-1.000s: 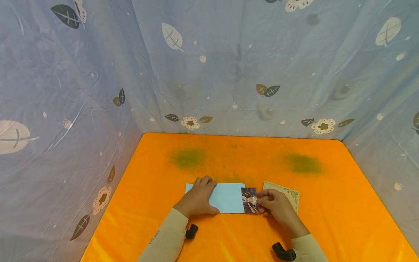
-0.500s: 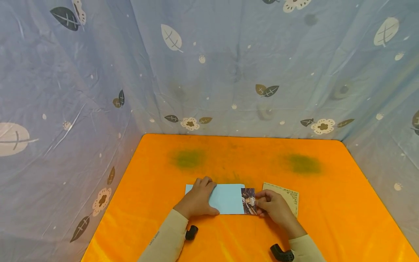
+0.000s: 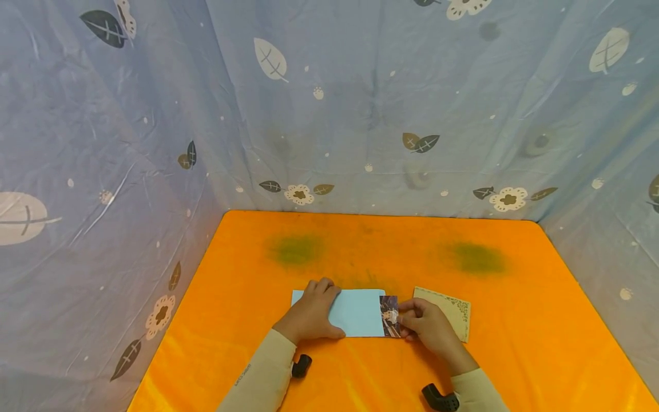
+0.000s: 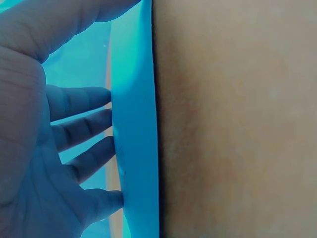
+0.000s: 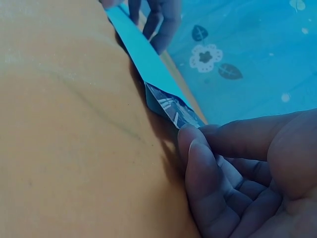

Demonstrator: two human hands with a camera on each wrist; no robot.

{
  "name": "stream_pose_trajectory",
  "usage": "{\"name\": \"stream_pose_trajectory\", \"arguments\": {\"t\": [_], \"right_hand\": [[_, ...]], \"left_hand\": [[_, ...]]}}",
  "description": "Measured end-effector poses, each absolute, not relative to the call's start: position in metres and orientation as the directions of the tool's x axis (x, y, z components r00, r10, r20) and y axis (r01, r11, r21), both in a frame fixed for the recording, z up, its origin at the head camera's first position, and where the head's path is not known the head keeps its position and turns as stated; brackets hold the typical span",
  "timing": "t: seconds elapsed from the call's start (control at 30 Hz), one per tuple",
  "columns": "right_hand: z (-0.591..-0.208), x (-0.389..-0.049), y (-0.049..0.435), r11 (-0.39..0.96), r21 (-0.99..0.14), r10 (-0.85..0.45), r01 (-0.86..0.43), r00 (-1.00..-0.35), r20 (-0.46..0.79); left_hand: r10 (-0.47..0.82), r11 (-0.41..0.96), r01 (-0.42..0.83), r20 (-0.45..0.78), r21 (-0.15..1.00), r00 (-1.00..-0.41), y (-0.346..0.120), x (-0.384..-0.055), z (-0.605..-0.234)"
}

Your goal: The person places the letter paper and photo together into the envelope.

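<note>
A light blue envelope [image 3: 357, 313] lies flat on the orange table. Across its left part spreads my left hand [image 3: 310, 313], thumb at the near edge and fingers toward the far one; in the left wrist view the fingertips press on the blue paper [image 4: 136, 114]. My right hand [image 3: 428, 327] pinches the right edge of a dark picture card [image 3: 389, 316] between thumb and fingers. In the right wrist view the card [image 5: 171, 106] sits partly inside the envelope's open end, between its two layers. The inserted part of the card is hidden.
A tan card or envelope with a patterned corner [image 3: 455, 312] lies right of the blue one, partly behind my right hand. The orange table [image 3: 381, 252] has two greenish stains and is enclosed by a printed curtain [image 3: 350, 114]. Black curved pieces [image 3: 301, 366] stick out at both wrists.
My right hand has moved a little to the left, and less of the picture card shows outside the blue envelope. The left hand has stayed in place.
</note>
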State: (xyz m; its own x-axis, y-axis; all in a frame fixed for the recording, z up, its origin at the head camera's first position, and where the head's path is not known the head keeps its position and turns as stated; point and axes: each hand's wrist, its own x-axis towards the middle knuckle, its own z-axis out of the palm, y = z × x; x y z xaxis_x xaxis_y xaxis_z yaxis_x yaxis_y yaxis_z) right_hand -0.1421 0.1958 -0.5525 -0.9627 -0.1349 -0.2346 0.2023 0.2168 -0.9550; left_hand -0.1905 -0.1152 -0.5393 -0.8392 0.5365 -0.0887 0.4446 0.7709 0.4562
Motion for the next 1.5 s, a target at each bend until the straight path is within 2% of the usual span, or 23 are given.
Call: {"name": "stream_pose_trajectory", "arguments": {"t": [1.23,1.37,1.5], "right_hand": [[-0.544,-0.143,0.179,0.227,-0.950,-0.159,0.213,-0.954,-0.252],[-0.539,-0.143,0.185,0.275,-0.935,-0.133,0.223,-0.954,-0.267],[-0.533,-0.143,0.190,0.254,-0.933,-0.113,0.256,-0.950,-0.291]], "left_hand": [[0.540,0.766,0.447,-0.085,0.462,-0.837,-0.115,-0.191,-0.540],[0.543,0.764,0.448,-0.087,0.465,-0.835,-0.114,-0.192,-0.539],[0.542,0.766,0.448,-0.087,0.461,-0.836,-0.115,-0.192,-0.539]]}}
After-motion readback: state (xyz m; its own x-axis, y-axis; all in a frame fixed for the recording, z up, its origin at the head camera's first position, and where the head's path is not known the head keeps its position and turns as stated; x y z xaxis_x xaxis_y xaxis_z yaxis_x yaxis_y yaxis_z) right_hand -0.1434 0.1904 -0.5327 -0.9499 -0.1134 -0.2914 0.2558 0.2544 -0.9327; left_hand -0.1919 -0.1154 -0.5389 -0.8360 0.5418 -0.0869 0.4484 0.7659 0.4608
